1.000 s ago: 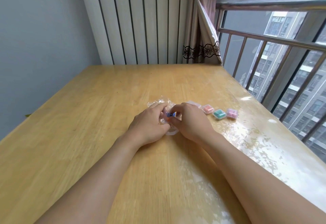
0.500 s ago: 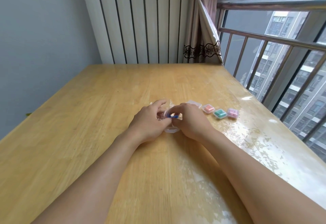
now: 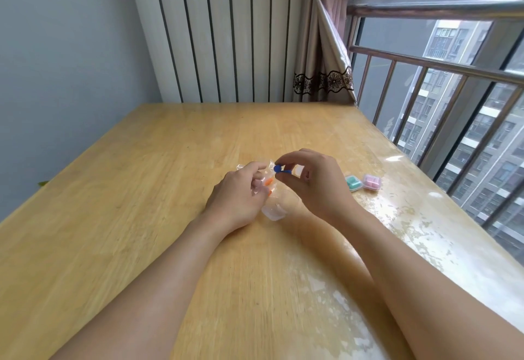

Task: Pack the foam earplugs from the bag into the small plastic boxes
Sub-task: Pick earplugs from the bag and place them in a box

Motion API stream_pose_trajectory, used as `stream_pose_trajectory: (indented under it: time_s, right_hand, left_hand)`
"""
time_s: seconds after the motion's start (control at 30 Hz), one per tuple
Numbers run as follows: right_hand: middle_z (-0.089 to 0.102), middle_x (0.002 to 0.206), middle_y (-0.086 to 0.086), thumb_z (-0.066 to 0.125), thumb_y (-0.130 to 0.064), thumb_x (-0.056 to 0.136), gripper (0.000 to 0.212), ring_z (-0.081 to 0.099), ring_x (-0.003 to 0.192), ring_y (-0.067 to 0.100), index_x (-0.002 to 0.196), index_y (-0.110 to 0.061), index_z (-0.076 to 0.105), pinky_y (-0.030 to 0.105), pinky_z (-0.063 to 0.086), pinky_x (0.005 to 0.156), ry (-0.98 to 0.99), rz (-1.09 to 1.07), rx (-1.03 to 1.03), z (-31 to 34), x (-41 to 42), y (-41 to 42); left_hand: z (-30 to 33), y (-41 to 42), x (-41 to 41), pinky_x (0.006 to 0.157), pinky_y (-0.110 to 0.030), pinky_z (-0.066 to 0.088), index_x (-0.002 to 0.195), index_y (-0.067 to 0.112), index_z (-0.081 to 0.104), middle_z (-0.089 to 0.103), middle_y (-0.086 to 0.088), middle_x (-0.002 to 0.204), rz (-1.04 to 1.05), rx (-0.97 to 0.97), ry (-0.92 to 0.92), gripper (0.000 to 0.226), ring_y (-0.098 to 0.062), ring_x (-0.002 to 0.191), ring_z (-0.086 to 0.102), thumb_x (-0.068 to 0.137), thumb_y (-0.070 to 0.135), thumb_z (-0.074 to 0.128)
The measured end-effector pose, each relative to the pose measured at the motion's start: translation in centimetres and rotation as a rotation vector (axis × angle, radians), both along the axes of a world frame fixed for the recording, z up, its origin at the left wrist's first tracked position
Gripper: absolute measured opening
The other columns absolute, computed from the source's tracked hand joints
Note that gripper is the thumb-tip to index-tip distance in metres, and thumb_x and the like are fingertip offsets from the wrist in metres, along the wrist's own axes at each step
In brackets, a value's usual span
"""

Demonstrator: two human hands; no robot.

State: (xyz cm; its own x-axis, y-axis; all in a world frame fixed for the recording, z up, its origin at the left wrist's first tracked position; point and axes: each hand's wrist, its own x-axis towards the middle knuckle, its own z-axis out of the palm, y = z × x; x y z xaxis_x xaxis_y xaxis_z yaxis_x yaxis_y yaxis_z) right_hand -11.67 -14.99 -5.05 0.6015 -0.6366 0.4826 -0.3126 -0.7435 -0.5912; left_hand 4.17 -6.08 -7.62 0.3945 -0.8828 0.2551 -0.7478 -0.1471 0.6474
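Blue earplug (image 3: pixel 279 169) pinched between thumb and fingertips of right hand (image 3: pixel 314 182), lifted clear of the table (image 3: pixel 141 189), just beside the mouth of the bag (image 3: pixel 259 179). Left hand (image 3: pixel 239 192) closed loosely on the clear bag, holding it down; orange earplugs (image 3: pixel 268 182) visible inside. Clear box (image 3: pixel 273 210) sits open on the table below and between the hands, apparently empty. Teal box (image 3: pixel 353 183) and pink box (image 3: pixel 372 181) lie closed to the right, touching or nearly so; contents look filled.

Risks, as judged: foam is light and springy, so a pinch near its end may let it pop free and roll. The clear box is light; a nudge from the descending hand could slide or tip it. Bag mouth open, so orange plugs could spill if the left hand lifts
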Motion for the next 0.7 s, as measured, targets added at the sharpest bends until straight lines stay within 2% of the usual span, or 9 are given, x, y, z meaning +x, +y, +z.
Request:
stream_pose_trajectory:
  time_s: [0.07, 0.13, 0.23, 0.33, 0.43, 0.53, 0.63, 0.67, 0.7]
  right_hand:
    - [0.069, 0.084, -0.014, 0.077, -0.024, 0.088, 0.01, 0.052, 0.054, 0.003, 0.098, -0.024, 0.076, 0.015, 0.04, 0.058, 0.095, 0.088, 0.036, 0.9, -0.9, 0.3]
    - [0.069, 0.081, -0.011, 0.077, -0.023, 0.088, 0.007, 0.053, 0.054, 0.0, 0.095, -0.022, 0.076, 0.01, 0.038, 0.054, 0.196, 0.182, 0.137, 1.4, -1.7, 0.7]
    - [0.069, 0.083, -0.005, 0.076, -0.021, 0.089, 0.007, 0.053, 0.054, -0.005, 0.096, -0.018, 0.075, 0.008, 0.038, 0.053, 0.28, 0.216, 0.197, 1.2, -2.0, 0.9]
    - [0.069, 0.085, -0.004, 0.075, -0.02, 0.09, 0.007, 0.053, 0.056, -0.006, 0.097, -0.018, 0.075, 0.009, 0.039, 0.054, 0.291, 0.198, 0.195, 1.1, -1.7, 0.8]
    - [0.069, 0.085, -0.007, 0.076, -0.023, 0.089, 0.008, 0.053, 0.056, -0.005, 0.096, -0.02, 0.073, 0.009, 0.039, 0.054, 0.307, 0.175, 0.17, 1.2, -1.9, 0.7]
    - [0.07, 0.086, -0.008, 0.078, -0.025, 0.088, 0.01, 0.054, 0.058, -0.006, 0.096, -0.021, 0.075, 0.009, 0.04, 0.057, 0.316, 0.173, 0.144, 1.0, -1.9, 0.7]
    - [0.07, 0.084, -0.01, 0.079, -0.027, 0.087, 0.012, 0.055, 0.063, -0.01, 0.097, -0.021, 0.077, 0.01, 0.041, 0.059, 0.364, 0.189, 0.107, 0.7, -1.6, 0.9]
    - [0.071, 0.084, -0.01, 0.08, -0.028, 0.086, 0.012, 0.055, 0.063, -0.01, 0.096, -0.021, 0.078, 0.011, 0.041, 0.059, 0.372, 0.196, 0.111, 0.6, -1.5, 1.0]
    - [0.071, 0.083, -0.011, 0.08, -0.029, 0.085, 0.013, 0.055, 0.062, -0.009, 0.096, -0.021, 0.078, 0.012, 0.041, 0.059, 0.378, 0.203, 0.12, 0.6, -1.4, 1.0]
  left_hand:
    - [0.1, -0.1, 0.2, 0.09, -0.022, 0.052, 0.134, 0.03, 0.059, 0.068, 0.013, 0.119, -0.02, -0.096, 0.127, 0.047, -0.004, 0.104, 0.063, 0.089, 0.026, 0.07]
    - [0.7, 0.2, 0.4, 0.076, -0.008, 0.044, 0.124, 0.025, 0.067, 0.07, 0.013, 0.108, -0.004, -0.206, 0.147, 0.04, -0.004, 0.095, 0.063, 0.085, 0.022, 0.073]
    - [1.8, 1.4, 0.9, 0.059, -0.009, 0.038, 0.097, 0.021, 0.076, 0.064, 0.009, 0.077, -0.043, -0.365, 0.005, 0.026, -0.007, 0.064, 0.051, 0.073, 0.02, 0.065]
    - [2.5, 2.7, 1.2, 0.052, -0.014, 0.038, 0.085, 0.024, 0.076, 0.06, 0.009, 0.069, -0.199, -0.228, -0.024, 0.019, -0.008, 0.051, 0.043, 0.069, 0.02, 0.068]
    - [2.3, 3.0, 1.0, 0.053, -0.015, 0.039, 0.087, 0.03, 0.075, 0.062, 0.009, 0.073, -0.275, -0.037, -0.093, 0.023, -0.005, 0.05, 0.044, 0.069, 0.016, 0.077]
    - [1.9, 2.8, 0.6, 0.054, -0.017, 0.04, 0.085, 0.031, 0.074, 0.063, 0.01, 0.071, -0.277, 0.006, -0.1, 0.021, -0.004, 0.049, 0.046, 0.071, 0.017, 0.079]
    - [1.9, 2.6, 0.1, 0.057, -0.027, 0.047, 0.074, 0.032, 0.071, 0.061, 0.017, 0.059, -0.268, 0.008, -0.087, 0.016, -0.004, 0.045, 0.046, 0.074, 0.022, 0.083]
    - [1.9, 2.6, -0.2, 0.065, -0.029, 0.053, 0.071, 0.031, 0.069, 0.057, 0.019, 0.052, -0.267, 0.007, -0.084, 0.016, -0.005, 0.042, 0.045, 0.075, 0.027, 0.084]
    - [1.8, 2.7, -0.4, 0.079, -0.029, 0.057, 0.069, 0.029, 0.069, 0.053, 0.02, 0.045, -0.268, 0.007, -0.078, 0.018, -0.006, 0.04, 0.044, 0.075, 0.03, 0.085]
